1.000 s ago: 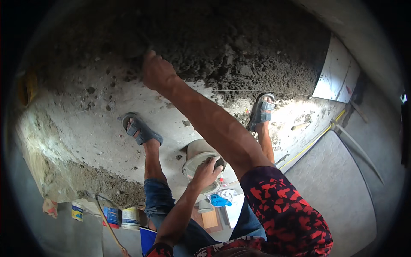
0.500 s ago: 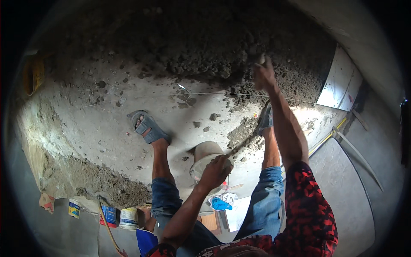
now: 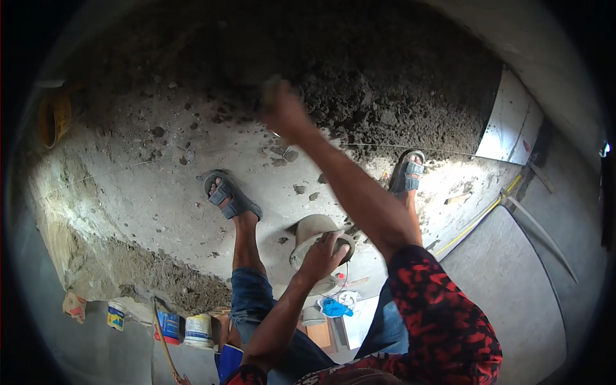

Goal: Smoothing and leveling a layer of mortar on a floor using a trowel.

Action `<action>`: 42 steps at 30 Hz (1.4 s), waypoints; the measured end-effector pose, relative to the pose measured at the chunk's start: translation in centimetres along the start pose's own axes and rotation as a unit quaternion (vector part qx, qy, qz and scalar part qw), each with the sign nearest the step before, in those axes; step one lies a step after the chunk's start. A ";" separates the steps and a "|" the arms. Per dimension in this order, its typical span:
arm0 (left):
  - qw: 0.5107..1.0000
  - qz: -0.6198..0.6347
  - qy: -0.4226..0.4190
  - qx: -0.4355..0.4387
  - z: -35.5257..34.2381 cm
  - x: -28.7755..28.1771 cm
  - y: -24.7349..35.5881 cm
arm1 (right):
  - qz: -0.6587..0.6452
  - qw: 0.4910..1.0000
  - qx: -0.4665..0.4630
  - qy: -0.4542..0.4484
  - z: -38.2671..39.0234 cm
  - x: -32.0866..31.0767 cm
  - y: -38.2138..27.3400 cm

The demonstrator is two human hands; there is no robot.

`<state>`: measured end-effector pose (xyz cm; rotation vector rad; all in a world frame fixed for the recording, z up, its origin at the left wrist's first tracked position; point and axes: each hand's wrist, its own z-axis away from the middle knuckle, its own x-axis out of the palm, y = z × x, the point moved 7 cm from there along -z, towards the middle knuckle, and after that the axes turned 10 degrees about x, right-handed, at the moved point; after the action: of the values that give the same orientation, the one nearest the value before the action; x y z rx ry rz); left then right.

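Observation:
My right hand (image 3: pixel 285 115) reaches out over the edge of a wide bed of dark, crumbly mortar (image 3: pixel 385 109). It is closed around the pale handle of a tool, blurred by motion; the tool's working end is lost in the dark. My left hand (image 3: pixel 321 256) is over the mouth of a grey bucket (image 3: pixel 314 224) between my legs. Its thumb and fingers look spread, with nothing visible in them; whether they touch the rim I cannot tell. A thin string (image 3: pixel 231 149) stretches across the floor along the near side of the mortar.
My sandalled feet stand on pale concrete (image 3: pixel 154 205) dotted with mortar crumbs. A white tile (image 3: pixel 510 122) lies at the right. Left are a yellow bucket (image 3: pixel 54 120), a mortar heap (image 3: pixel 160 276) and paint pails (image 3: pixel 197 330). A large panel (image 3: pixel 507 282) lies at right.
My right hand has swept left along the mortar edge with the tool. My left hand remains over the bucket, its fingers now looking more spread. The view has shifted slightly.

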<state>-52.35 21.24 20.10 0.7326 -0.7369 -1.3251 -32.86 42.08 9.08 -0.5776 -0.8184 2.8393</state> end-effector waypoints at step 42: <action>0.928 0.341 0.140 -0.051 2.2 3.9 -7.3 | 0.062 0.986 -0.140 0.063 -0.3 10.6 -11.4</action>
<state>-57.95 16.49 15.59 0.4964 -0.6055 -0.6016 -42.26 54.26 11.48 -0.8644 -1.2074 2.7769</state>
